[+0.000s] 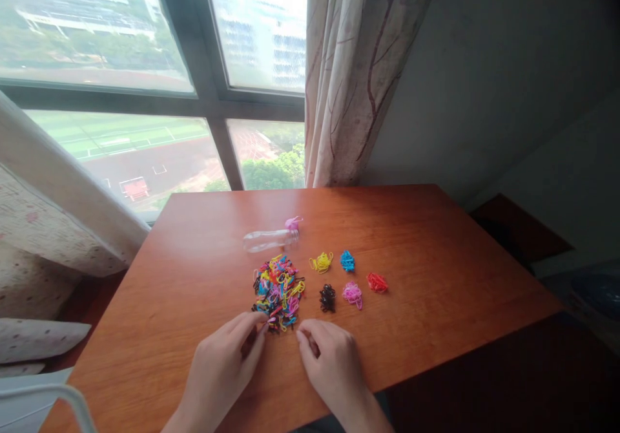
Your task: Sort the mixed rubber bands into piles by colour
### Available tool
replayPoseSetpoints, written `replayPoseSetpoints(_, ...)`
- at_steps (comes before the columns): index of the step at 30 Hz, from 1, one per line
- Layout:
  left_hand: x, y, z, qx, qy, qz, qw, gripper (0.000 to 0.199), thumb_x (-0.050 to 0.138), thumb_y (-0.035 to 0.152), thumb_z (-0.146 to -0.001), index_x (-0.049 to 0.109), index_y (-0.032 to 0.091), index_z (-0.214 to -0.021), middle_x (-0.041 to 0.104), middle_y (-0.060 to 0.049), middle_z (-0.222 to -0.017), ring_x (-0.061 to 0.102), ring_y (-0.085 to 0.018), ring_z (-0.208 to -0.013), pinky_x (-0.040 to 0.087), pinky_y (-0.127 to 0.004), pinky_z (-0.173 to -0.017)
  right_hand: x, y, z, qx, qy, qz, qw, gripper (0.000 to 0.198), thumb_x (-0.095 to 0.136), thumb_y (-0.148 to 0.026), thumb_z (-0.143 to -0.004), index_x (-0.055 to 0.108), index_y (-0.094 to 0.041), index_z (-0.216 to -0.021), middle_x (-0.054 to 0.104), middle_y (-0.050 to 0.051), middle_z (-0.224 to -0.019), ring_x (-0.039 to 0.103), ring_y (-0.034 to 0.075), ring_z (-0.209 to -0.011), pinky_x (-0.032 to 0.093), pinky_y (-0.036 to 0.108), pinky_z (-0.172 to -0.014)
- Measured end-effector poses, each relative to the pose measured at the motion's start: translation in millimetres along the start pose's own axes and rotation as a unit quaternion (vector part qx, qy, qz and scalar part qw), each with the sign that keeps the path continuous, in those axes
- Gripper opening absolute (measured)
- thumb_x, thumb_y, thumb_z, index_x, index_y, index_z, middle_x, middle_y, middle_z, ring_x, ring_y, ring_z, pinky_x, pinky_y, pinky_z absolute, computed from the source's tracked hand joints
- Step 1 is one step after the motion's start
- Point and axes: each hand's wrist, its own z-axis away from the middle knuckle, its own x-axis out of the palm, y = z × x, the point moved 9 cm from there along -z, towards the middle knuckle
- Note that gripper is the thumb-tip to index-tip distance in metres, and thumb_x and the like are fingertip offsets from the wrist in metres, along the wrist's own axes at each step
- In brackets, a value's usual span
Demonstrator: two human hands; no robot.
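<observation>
A mixed heap of small coloured rubber bands [278, 287] lies on the wooden table in front of me. At its near left edge, my left hand [227, 350] pinches with thumb and forefinger, and a pink rubber band [271, 320] shows at the fingertips. My right hand [332, 359] is closed in a pinch just off the heap's near right side; whatever it may hold is too small to see. Sorted little piles sit to the right: yellow bands [321, 263], blue bands [347, 261], black bands [327, 298], pink bands [352, 295] and red bands [376, 282].
Behind the heap a clear plastic bottle [268, 240] lies on its side, with a pink object [293, 223] by its neck end. The table [416, 226] reaches towards a window with curtains [349, 64]. A white curved bar [58, 391] stands at lower left.
</observation>
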Motion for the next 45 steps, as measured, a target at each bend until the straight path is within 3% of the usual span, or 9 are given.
replayPoseSetpoints(7, -6.9, 8.8, -8.7, 0.010, 0.006, -0.013, 1.000, 0.018, 0.048, 0.027, -0.092, 0.066, 0.024, -0.093, 0.074, 0.002, -0.078, 0.068, -0.012, -0.059, 0.048, -0.019, -0.052, -1.0, -1.0, 0.3, 0.009, -0.014, -0.004, 1.000, 0.022, 0.046, -0.018, -0.094, 0.055, -0.022, -0.074, 0.061, -0.002, -0.065, 0.057, 0.012, -0.060, 0.029, 0.025, -0.060)
replayPoseSetpoints(11, 1.0, 31.3, -25.1, 0.044, -0.022, -0.019, 0.999, 0.020, 0.046, 0.027, -0.095, 0.065, 0.024, -0.090, 0.072, 0.001, -0.075, 0.067, -0.013, -0.062, 0.047, -0.020, -0.055, -0.6, -1.3, 7.4, 0.004, -0.020, -0.018, 1.000, 0.021, 0.045, -0.018, -0.093, 0.056, -0.022, -0.076, 0.062, -0.002, -0.066, 0.057, 0.013, -0.061, 0.030, 0.024, -0.061)
replayPoseSetpoints(17, 47.4, 97.4, -68.2, 0.132, -0.204, -0.079, 0.967, 0.023, 0.045, 0.021, -0.095, 0.067, 0.022, -0.088, 0.071, -0.003, -0.080, 0.070, -0.017, -0.074, 0.049, -0.024, -0.060, 1.6, 1.8, 20.9, -0.011, -0.009, 0.010, 1.000, 0.018, 0.046, -0.012, -0.085, 0.056, -0.021, -0.074, 0.064, -0.001, -0.065, 0.061, 0.013, -0.060, 0.031, 0.023, -0.059)
replayPoseSetpoints(21, 72.9, 128.8, -89.6, 0.166, -0.240, -0.088, 0.952, 0.017, 0.053, 0.019, -0.090, 0.068, 0.020, -0.081, 0.071, -0.006, -0.077, 0.071, -0.020, -0.068, 0.050, -0.026, -0.057, 5.9, 3.5, 22.1, -0.009, -0.028, 0.042, 0.999, 0.018, 0.050, -0.007, -0.077, 0.061, -0.021, -0.077, 0.068, 0.001, -0.068, 0.064, 0.014, -0.062, 0.033, 0.022, -0.058)
replayPoseSetpoints(26, 95.9, 138.7, -96.4, 0.174, -0.263, -0.097, 0.944, 0.015, 0.057, 0.013, -0.085, 0.070, 0.017, -0.078, 0.071, -0.009, -0.076, 0.072, -0.022, -0.069, 0.051, -0.027, -0.058, 4.3, 1.2, 21.3, -0.014, -0.027, 0.037, 0.999, 0.019, 0.051, -0.006, -0.076, 0.063, -0.021, -0.076, 0.070, 0.002, -0.070, 0.066, 0.016, -0.063, 0.036, 0.022, -0.059)
replayPoseSetpoints(31, 94.5, 134.8, -98.0, 0.169, -0.250, -0.088, 0.949, 0.013, 0.056, 0.016, -0.086, 0.068, 0.020, -0.084, 0.072, -0.007, -0.079, 0.072, -0.022, -0.070, 0.050, -0.027, -0.058, 1.6, 0.5, 20.6, -0.019, -0.011, 0.033, 0.999, 0.019, 0.049, -0.009, -0.080, 0.059, -0.021, -0.069, 0.067, 0.001, -0.064, 0.064, 0.014, -0.058, 0.033, 0.023, -0.057)
replayPoseSetpoints(35, 75.6, 116.5, -96.2, 0.144, -0.220, -0.077, 0.962, 0.014, 0.055, 0.021, -0.089, 0.066, 0.021, -0.081, 0.071, -0.005, -0.078, 0.071, -0.020, -0.069, 0.048, -0.025, -0.057, 0.1, -0.6, 20.0, -0.019, -0.010, 0.010, 1.000, 0.017, 0.049, -0.013, -0.084, 0.058, -0.021, -0.073, 0.066, 0.000, -0.065, 0.063, 0.013, -0.060, 0.033, 0.022, -0.058)
replayPoseSetpoints(41, 26.9, 55.3, -67.0, 0.071, -0.144, -0.067, 0.985, 0.022, 0.046, 0.023, -0.095, 0.067, 0.022, -0.090, 0.073, -0.003, -0.084, 0.070, -0.017, -0.074, 0.049, -0.023, -0.062, -0.1, 0.3, 15.6, 0.011, -0.034, -0.021, 0.999, 0.018, 0.046, -0.014, -0.089, 0.059, -0.023, -0.080, 0.065, -0.002, -0.070, 0.062, 0.013, -0.064, 0.032, 0.023, -0.061)
replayPoseSetpoints(45, -3.5, 14.5, -35.6, 0.011, -0.040, 0.001, 0.999, 0.019, 0.051, 0.032, -0.094, 0.068, 0.024, -0.093, 0.074, 0.000, -0.081, 0.069, -0.014, -0.067, 0.049, -0.020, -0.060, 0.6, 0.2, 9.6, 0.024, -0.039, 0.001, 0.999, 0.015, 0.049, -0.015, -0.090, 0.060, -0.023, -0.082, 0.065, -0.003, -0.068, 0.060, 0.013, -0.061, 0.030, 0.025, -0.059)
